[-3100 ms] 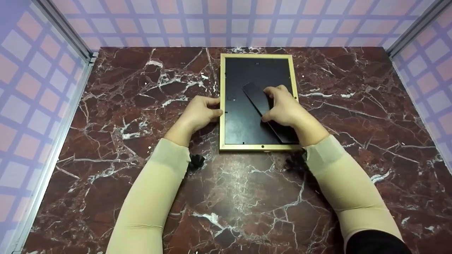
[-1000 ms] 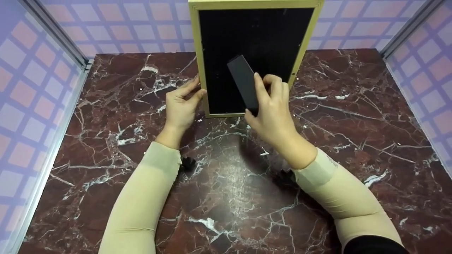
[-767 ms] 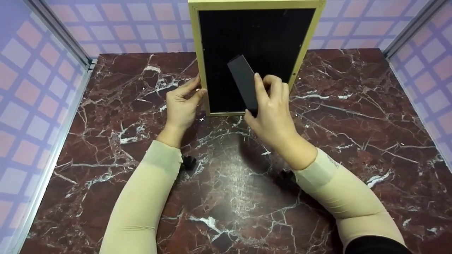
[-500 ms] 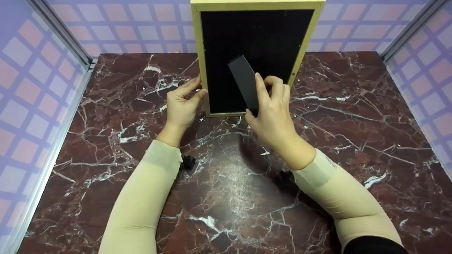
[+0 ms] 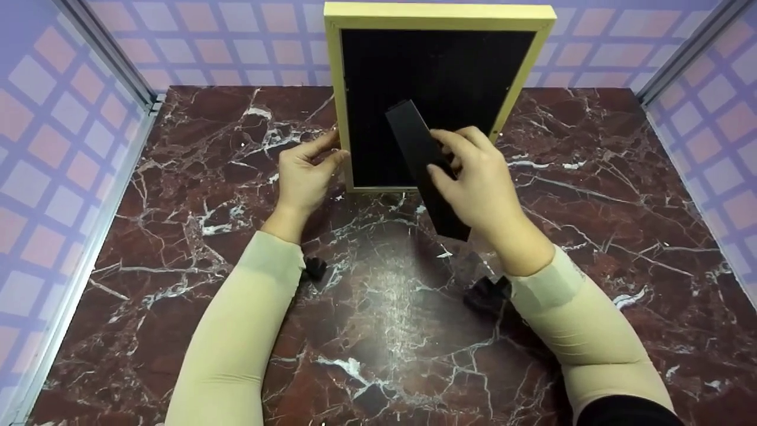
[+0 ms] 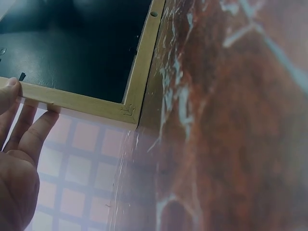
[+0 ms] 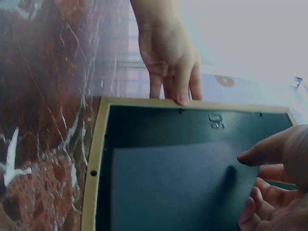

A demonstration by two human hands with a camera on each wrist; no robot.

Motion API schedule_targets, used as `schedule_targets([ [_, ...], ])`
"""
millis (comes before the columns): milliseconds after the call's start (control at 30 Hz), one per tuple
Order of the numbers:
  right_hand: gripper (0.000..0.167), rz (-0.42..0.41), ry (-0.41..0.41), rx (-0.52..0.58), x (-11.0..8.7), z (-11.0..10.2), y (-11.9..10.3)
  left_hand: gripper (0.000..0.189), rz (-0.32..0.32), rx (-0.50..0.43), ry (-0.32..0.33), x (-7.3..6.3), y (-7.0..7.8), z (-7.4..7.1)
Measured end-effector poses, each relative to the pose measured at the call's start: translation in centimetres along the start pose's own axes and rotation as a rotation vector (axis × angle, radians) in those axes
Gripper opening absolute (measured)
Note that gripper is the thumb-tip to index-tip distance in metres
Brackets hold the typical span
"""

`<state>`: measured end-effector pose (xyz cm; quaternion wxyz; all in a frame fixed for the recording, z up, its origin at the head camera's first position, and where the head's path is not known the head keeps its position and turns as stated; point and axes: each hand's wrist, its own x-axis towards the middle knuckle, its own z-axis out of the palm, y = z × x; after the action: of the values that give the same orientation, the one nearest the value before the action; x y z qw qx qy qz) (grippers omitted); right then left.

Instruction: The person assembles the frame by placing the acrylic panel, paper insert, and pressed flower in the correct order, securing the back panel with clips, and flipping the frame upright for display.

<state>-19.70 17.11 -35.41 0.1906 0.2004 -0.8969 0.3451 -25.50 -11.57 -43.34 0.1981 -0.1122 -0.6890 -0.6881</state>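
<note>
A picture frame (image 5: 440,16) with a pale yellow-gold border stands on its lower edge, its black back (image 5: 378,71) facing me. My left hand (image 5: 304,177) holds the frame's left side, thumb at the back and fingers at the outer edge, as the left wrist view also shows. From the middle of the back a black easel stand (image 5: 417,151) slants down to the right, its lower end swung out from the frame. My right hand (image 5: 482,183) pinches the stand's right edge, thumb on its face and fingers behind. In the right wrist view the stand (image 7: 168,183) covers much of the back.
A dark red marbled tabletop (image 5: 390,331) with white veins lies under everything. Checked pink and lilac walls (image 5: 236,41) close off the back and both sides. A small black device (image 5: 313,269) sits at the left wrist, another (image 5: 488,290) at the right.
The frame, flat on the table at first, has been raised upright. Within the last half second the right hand has moved right, and the stand's lower end has swung out towards me.
</note>
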Motion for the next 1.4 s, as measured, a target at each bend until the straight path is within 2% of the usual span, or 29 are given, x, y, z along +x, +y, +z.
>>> schedule_targets([
  [100,0.044,0.013,-0.008,0.029,0.3,-0.6,0.4,0.037,-0.014,-0.013,0.003,0.0,-0.1,0.0],
  [200,0.039,0.030,0.045,0.067,0.7,-1.6,0.8,0.036,-0.016,-0.016,0.005,0.0,-0.2,0.0],
  [333,0.024,0.056,0.258,0.162,1.7,-3.3,1.9,0.036,-0.005,-0.004,-0.001,0.0,-0.3,-0.1],
  [400,0.018,0.087,0.369,0.249,2.2,-4.1,2.5,0.036,-0.006,0.000,-0.007,0.1,-0.4,-0.2],
  [500,0.019,0.177,0.442,0.404,2.7,-5.2,3.3,0.040,-0.006,0.009,-0.019,0.1,-0.3,-0.3],
  [633,0.030,0.307,0.367,0.639,3.1,-5.9,4.1,0.047,0.010,0.023,-0.033,0.1,-0.3,-0.3],
  [767,0.033,0.354,0.317,0.838,3.2,-5.9,4.5,0.043,0.051,0.042,-0.045,0.1,-0.3,-0.3],
  [900,0.030,0.324,0.342,0.836,3.2,-5.7,4.4,0.038,0.070,0.049,-0.028,0.2,-0.4,-0.2],
  [1033,0.029,0.297,0.346,0.833,3.3,-5.6,4.3,0.033,0.057,0.044,0.001,0.3,-0.3,-0.3],
  [1200,0.027,0.296,0.378,0.941,3.6,-5.2,4.6,0.028,0.054,0.076,0.007,0.2,-0.2,-0.3],
  [1267,0.027,0.305,0.395,1.008,3.8,-5.0,5.0,0.029,0.064,0.090,0.009,0.2,-0.2,-0.2],
  [1400,0.030,0.314,0.410,1.068,4.0,-4.6,5.7,0.030,0.088,0.078,0.011,0.1,-0.2,0.0],
])
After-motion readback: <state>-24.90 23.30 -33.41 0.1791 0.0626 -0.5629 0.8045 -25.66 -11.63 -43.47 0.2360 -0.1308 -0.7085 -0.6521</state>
